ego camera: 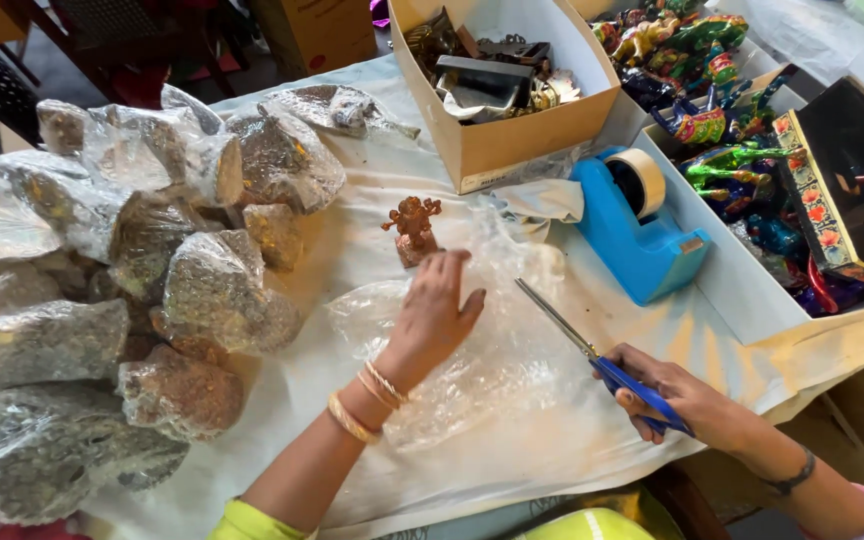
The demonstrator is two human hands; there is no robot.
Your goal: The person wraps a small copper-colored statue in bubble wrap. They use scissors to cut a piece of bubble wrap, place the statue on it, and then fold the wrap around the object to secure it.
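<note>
Left grip [434, 312] lies flat and released on the bubble wrap sheet [472, 365] spread over the bench [372, 180], just below a small copper figurine [413, 230]. Right grip [667, 395] is clenched around blue-handled scissors [592, 355], blades over the wrap's edge.

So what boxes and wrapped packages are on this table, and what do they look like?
Cardboard box: top centre, open, tan, holding metal pieces.
Bubble-wrapped bundles: heaped left, lumpy, silvery-clear over brown.
White tray: right, holding shiny multicoloured figurines.
Black box: far right, floral painted edge.
</note>
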